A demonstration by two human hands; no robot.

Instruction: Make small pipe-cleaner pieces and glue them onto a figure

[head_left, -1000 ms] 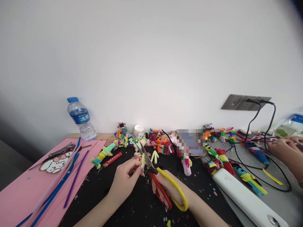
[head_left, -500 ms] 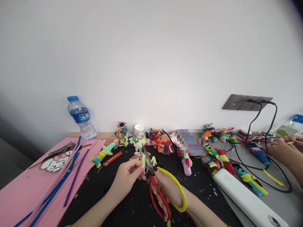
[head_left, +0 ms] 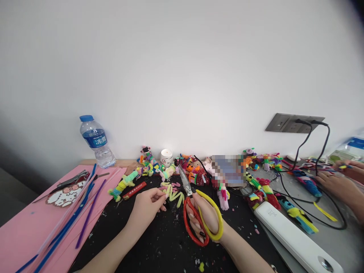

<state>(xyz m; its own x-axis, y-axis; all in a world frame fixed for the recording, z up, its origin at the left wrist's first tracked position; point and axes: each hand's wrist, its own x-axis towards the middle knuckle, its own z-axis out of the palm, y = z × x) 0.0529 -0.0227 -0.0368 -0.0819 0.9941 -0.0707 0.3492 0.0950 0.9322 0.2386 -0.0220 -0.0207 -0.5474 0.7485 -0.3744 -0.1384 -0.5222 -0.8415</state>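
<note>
My right hand (head_left: pixel 206 214) is wrapped round a pair of scissors (head_left: pixel 189 189) with one red and one yellow handle loop. The blades are together and point away toward the wall. To their left, my left hand (head_left: pixel 150 201) has its fingers pinched at the end of pale yellow-green pipe cleaner pieces (head_left: pixel 179 198); what lies between the fingertips is partly hidden. Pink pipe cleaner bits (head_left: pixel 174 184) lie just behind. A yellow-green pipe cleaner figure (head_left: pixel 126 184) rests left of my left hand, beside a red strip with pale markings (head_left: pixel 135 190).
Pink sheets (head_left: pixel 19 220) with blue and purple pipe cleaners (head_left: pixel 88 216) lie left. A water bottle (head_left: pixel 96 140) leans on the wall near a white cup (head_left: pixel 166 157). Right are a white power bank (head_left: pixel 295 235), black cables (head_left: pixel 327 151), several pipe cleaner figures and another person's hands (head_left: pixel 335 185).
The scissors' blades have closed and moved right, away from my left hand. A cut pale yellow-green piece now lies among the others. My left hand has shifted slightly left.
</note>
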